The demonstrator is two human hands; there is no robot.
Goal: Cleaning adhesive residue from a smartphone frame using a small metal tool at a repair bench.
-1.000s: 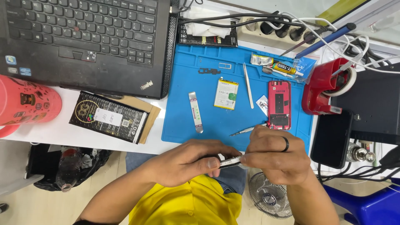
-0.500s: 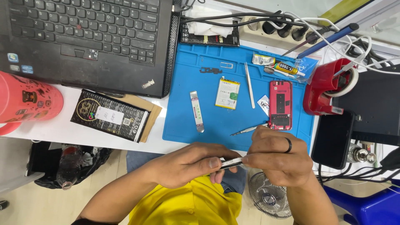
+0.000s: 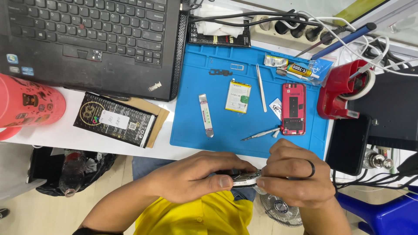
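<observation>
One small silver-edged device (image 3: 246, 177), prob a phone part, held edge-on betw both hands, just off the near edge of the blue mat (image 3: 191, 126), over the lap w/ the yellow shirt (image 3: 196, 217). Mostly hidden by fingers; can't tell exactly what it is.

Left hand (image 3: 196, 178): fingers curled round the device's left end, thumb pressed along its side. Right hand (image 3: 294, 176): fingers closed on the right end, pinching it; one black ring (image 3: 311, 168) on a finger.

On the mat, counted:
- 1 red phone back shell (image 3: 293, 109), lying flat, right part of mat
- 1 small screwdriver (image 3: 261, 134) just left of its lower end, near the right hand
- 1 battery (image 3: 238, 96), white/yellow, mid mat
- 1 pair of tweezers (image 3: 261, 93) just right of batt
- 1 flat metal pry tool (image 3: 206, 115) left of batt
- 1 glue tube (image 3: 298, 69) at the mat's far right corner
- 1 dark thin bracket (image 3: 220, 72) near far edge

Off the mat: 1 red tape dispenser (image 3: 339, 93) right of the shell; 1 black phone (image 3: 347, 139), screen dark, below it. 1 black laptop (image 3: 91, 39) far left. 1 black printed box (image 3: 114, 125) on a brown envelope, in front of the laptop. 1 pink cup (image 3: 26, 104) at left edge. 1 power strip (image 3: 283, 28) w/ several plugs, far side. 1 small fan (image 3: 281, 209) on floor by the right forearm.
</observation>
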